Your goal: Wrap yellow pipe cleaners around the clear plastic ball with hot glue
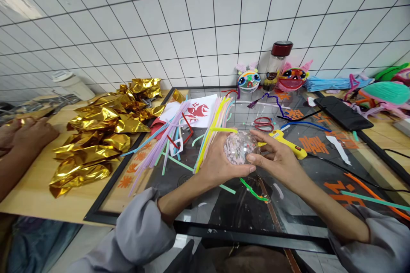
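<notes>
Both hands hold a clear plastic ball (237, 148) with pale pink and white bits showing inside it. My left hand (215, 158) curls round its left side, thumb underneath. From the right, the thumb and fingers of my right hand (274, 156) grip the ball's other side. Just behind my right hand lies a yellow hot glue gun (290, 144). A yellow pipe cleaner (222, 129) reaches towards the top of the ball, and a bundle of lilac pipe cleaners (156, 149) spreads out left of my left hand. Red-handled scissors (264, 124) lie beyond the ball.
Crumpled gold foil (105, 130) covers the left side, with another person's hands (30, 136) past it. At the back stand two decorated balls, one greenish (248, 80) and one red (292, 78), by a bottle (276, 66). A black phone (344, 113) and the glue gun's cord lie right.
</notes>
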`<state>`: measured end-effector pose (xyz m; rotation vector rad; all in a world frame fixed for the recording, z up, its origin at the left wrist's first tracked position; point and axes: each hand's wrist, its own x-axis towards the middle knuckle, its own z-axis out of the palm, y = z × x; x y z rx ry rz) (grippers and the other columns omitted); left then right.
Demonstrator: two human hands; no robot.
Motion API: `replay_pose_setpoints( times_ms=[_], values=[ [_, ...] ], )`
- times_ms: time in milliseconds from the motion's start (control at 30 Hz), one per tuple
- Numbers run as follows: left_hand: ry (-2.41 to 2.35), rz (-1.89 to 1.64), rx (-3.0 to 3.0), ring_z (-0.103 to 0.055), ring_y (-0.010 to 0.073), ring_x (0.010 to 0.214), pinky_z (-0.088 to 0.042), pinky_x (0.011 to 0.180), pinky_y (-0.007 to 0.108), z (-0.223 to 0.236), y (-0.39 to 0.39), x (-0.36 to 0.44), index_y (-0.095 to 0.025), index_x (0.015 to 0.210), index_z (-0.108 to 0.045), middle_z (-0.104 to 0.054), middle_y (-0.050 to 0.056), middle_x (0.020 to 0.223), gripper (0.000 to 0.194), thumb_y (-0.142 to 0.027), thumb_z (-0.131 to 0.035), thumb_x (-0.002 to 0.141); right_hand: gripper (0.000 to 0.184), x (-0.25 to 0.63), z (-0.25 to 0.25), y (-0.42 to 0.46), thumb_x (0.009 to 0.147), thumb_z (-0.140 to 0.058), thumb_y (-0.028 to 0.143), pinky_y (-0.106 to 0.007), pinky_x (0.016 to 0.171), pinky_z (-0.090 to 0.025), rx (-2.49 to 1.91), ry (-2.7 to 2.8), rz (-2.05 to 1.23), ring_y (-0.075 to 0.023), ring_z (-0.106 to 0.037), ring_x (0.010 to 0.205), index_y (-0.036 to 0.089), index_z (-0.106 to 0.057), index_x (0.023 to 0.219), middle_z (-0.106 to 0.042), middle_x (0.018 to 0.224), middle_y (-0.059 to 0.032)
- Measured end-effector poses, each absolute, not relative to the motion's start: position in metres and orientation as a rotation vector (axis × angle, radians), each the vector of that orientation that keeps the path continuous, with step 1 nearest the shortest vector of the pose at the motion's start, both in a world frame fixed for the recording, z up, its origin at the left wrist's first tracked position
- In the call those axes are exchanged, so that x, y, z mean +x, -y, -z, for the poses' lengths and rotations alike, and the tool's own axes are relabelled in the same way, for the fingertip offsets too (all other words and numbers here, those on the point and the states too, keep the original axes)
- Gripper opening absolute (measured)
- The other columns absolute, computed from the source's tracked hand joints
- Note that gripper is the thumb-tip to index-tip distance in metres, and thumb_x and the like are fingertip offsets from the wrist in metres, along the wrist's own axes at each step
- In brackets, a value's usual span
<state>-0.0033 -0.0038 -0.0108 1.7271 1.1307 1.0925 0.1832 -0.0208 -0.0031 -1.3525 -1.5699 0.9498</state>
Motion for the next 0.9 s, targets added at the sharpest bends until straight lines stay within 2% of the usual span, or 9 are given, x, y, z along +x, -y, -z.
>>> replay_pose_setpoints(
  times_ms=[100, 267, 500, 700, 800, 900],
  values=[
    [-1.118, -1.095, 1.718, -0.056, 0.035, 0.12, -0.044, 0.105, 0.05, 0.01, 0.004, -0.003, -0.02, 0.122, -0.052, -0.059, 0.012, 0.125, 0.084, -0.042, -0.09, 0.051, 0.077, 0.185, 0.006, 0.021, 0.073, -0.075, 0.052, -0.039, 0.076, -0.058, -1.344, 1.606, -0.92, -0.0255, -0.066, 0.092, 0.019, -0.056, 0.14, -0.071, 0.116, -0.0112],
    [-1.132, -1.059, 1.674, -0.057, 0.0351, 0.119, -0.045, 0.105, 0.05, 0.012, 0.002, -0.004, -0.021, 0.124, -0.053, -0.06, 0.011, 0.124, 0.088, -0.042, -0.092, 0.048, 0.066, 0.186, 0.008, 0.02, 0.076, -0.074, 0.055, -0.038, 0.076, -0.058, -1.343, 1.631, -0.895, -0.0252, -0.067, 0.092, 0.021, -0.064, 0.131, -0.069, 0.12, -0.0109],
    [-1.062, -0.924, 1.57, -0.054, 0.0362, 0.124, -0.044, 0.107, 0.05, 0.008, -0.002, -0.01, -0.02, 0.133, -0.048, -0.057, 0.013, 0.131, 0.103, -0.04, -0.094, 0.044, 0.066, 0.188, 0.01, 0.017, 0.075, -0.071, 0.061, -0.038, 0.075, -0.056, -1.419, 1.588, -0.886, -0.0245, -0.067, 0.087, 0.019, -0.068, 0.125, -0.073, 0.107, -0.0096],
    [-0.946, -0.737, 1.515, -0.058, 0.0335, 0.117, -0.05, 0.098, 0.047, -0.007, -0.001, -0.014, -0.014, 0.139, -0.038, -0.054, 0.016, 0.133, 0.101, -0.034, -0.086, 0.052, 0.065, 0.19, 0.005, 0.016, 0.074, -0.069, 0.065, -0.038, 0.076, -0.055, -1.397, 1.597, -0.893, -0.026, -0.067, 0.091, 0.019, -0.071, 0.119, -0.073, 0.105, -0.0092],
    [-0.992, -0.76, 1.537, -0.055, 0.0345, 0.121, -0.047, 0.102, 0.048, -0.008, -0.004, -0.016, -0.013, 0.137, -0.041, -0.054, 0.017, 0.134, 0.101, -0.038, -0.087, 0.05, 0.066, 0.19, 0.001, 0.016, 0.073, -0.069, 0.066, -0.039, 0.075, -0.055, -1.358, 1.618, -0.925, -0.0271, -0.067, 0.092, 0.019, -0.071, 0.119, -0.073, 0.107, -0.0103],
    [-0.993, -0.8, 1.514, -0.057, 0.0331, 0.119, -0.047, 0.102, 0.046, -0.007, -0.006, -0.017, -0.015, 0.132, -0.048, -0.059, 0.013, 0.129, 0.095, -0.039, -0.088, 0.05, 0.067, 0.189, -0.003, 0.016, 0.065, -0.078, 0.059, -0.037, 0.074, -0.056, -1.303, 1.61, -0.961, -0.029, -0.066, 0.099, 0.021, -0.071, 0.12, -0.071, 0.115, -0.0102]
  ],
)
